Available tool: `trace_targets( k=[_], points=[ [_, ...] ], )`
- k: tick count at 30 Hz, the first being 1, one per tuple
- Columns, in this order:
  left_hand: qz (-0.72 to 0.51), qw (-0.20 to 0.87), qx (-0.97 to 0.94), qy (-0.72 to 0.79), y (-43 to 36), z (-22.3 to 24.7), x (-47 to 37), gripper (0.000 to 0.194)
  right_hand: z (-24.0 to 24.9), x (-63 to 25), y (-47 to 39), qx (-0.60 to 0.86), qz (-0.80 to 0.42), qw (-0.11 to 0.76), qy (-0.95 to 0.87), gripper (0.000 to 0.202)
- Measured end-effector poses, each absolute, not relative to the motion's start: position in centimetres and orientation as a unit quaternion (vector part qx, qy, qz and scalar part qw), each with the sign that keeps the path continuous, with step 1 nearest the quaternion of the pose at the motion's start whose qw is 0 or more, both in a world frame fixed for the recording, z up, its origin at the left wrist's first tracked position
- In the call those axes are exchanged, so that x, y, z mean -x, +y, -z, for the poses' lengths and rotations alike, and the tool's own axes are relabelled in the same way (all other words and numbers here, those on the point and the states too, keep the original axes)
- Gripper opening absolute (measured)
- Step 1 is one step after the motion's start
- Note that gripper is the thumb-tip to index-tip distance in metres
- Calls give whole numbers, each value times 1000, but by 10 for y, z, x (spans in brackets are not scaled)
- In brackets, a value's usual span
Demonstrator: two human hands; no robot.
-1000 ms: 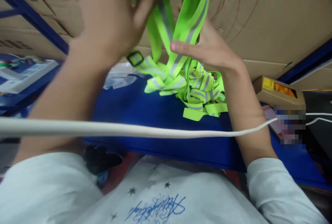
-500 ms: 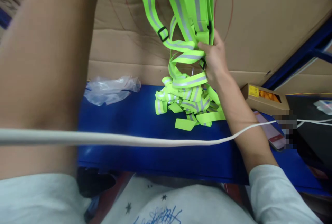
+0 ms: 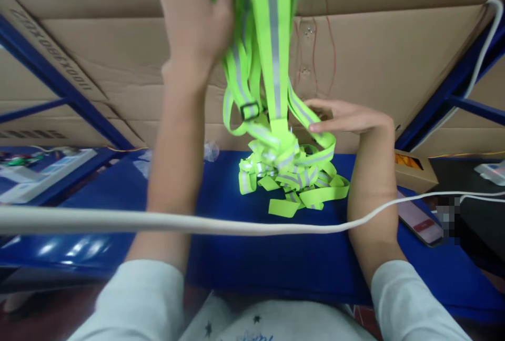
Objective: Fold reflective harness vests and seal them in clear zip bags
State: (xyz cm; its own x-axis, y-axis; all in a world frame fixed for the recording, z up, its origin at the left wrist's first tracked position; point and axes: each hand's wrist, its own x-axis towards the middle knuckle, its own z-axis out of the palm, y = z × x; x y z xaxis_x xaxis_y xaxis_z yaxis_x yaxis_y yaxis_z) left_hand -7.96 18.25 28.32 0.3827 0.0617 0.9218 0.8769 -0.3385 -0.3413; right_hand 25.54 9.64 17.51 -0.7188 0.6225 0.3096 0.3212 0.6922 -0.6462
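Note:
My left hand (image 3: 197,14) is raised near the top edge, closed round a bundle of neon-yellow reflective straps (image 3: 272,41) with grey stripes. Its fingertips are partly hidden by the straps. The bundle hangs down, with a black buckle (image 3: 250,111) on one strap. To the right of it, my right hand (image 3: 347,116) has thumb and fingers apart, the thumb against a loose strap loop (image 3: 329,143). Below both hands, a tangled pile of the same straps (image 3: 294,178) lies on the blue table (image 3: 252,257), and the hanging ends reach it.
A white cable (image 3: 244,228) crosses in front of my forearms. On the right are a phone (image 3: 420,220) and a cardboard box (image 3: 414,170). Clear plastic bags (image 3: 212,150) lie behind my left forearm. Cardboard (image 3: 130,46) backs the table between blue frame bars (image 3: 74,101).
The bundle has come lower and towards my left hand, which has moved into view. My right hand has released its grip on the bundle's lower end and shifted right and down.

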Motion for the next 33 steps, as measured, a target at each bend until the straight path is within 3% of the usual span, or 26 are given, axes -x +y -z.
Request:
trace_targets(
  k=[4,8,11,14,19,24,29,31,33],
  points=[
    [462,302,702,-450,114,-232,29,29,-186,-250,78,217,-301,354,-858,83],
    [470,223,754,-402,60,-204,16,29,-202,-235,55,263,-201,433,-838,64],
    [452,252,779,-354,34,-192,25,19,-216,-232,38,288,-148,400,-857,57],
    [424,278,801,-319,18,-184,32,15,-226,-236,24,288,-154,350,-878,72],
    [352,258,837,-330,30,-156,31,15,-224,-241,36,277,-164,253,-912,60],
    [283,268,867,-312,52,-98,41,18,-184,-225,63,269,-226,189,-917,64],
    [277,334,873,-221,31,-44,63,22,-110,-196,25,322,-218,250,-887,49],
    [319,309,875,-193,19,-27,68,18,-82,-195,2,319,-233,273,-877,51],
    [370,233,880,-186,11,-10,70,27,-58,-199,-16,320,-257,284,-866,57]
  ],
)
